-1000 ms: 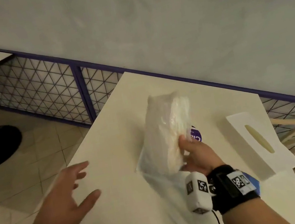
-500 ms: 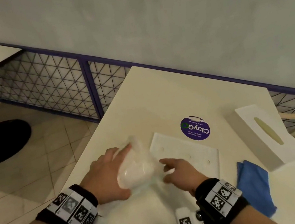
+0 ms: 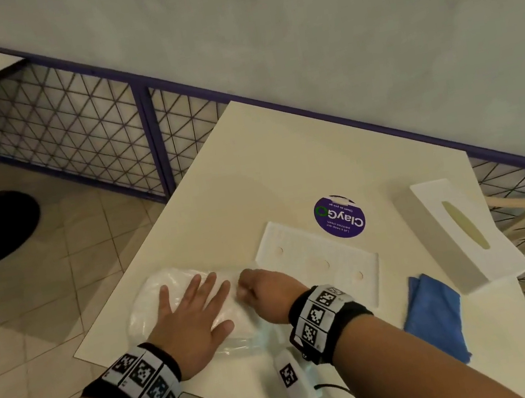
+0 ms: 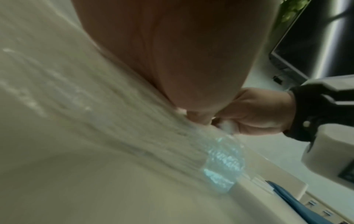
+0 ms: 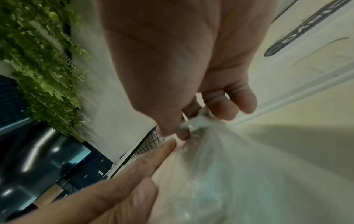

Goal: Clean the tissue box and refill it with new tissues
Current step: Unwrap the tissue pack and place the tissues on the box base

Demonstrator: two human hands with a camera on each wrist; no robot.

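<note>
Pinching the end of the plastic wrapper, our right hand (image 3: 262, 289) has a narrow grip, thumb and curled fingers closed on the gathered film, as the right wrist view shows at centre frame. Our left hand (image 3: 194, 318) lies flat with fingers spread, pressing down on the tissue pack (image 3: 152, 297), so its grip is wide and holds nothing.

The pack lies on its side on the counter (image 3: 275, 162), in the lower left part of the head view, near the counter's left edge. Just to the right of the pack lies the flat white panel (image 3: 319, 258) with small round marks, which we take to be the box's bottom plate. Above it sits a round purple sticker (image 3: 340, 217). The tissue box (image 3: 464, 231) rests at the right of the frame, well apart from our hands, slot facing up. A blue cloth (image 3: 436, 312) lies just below it.

We judge the step in hand to be opening the pack. To do it well, we should keep the flat hand firm so the pack does not slide, and pull the pinched film away from that hand, not upward. Tearing only the film matters; a sharp tug could rip or scatter the tissues inside.
</note>
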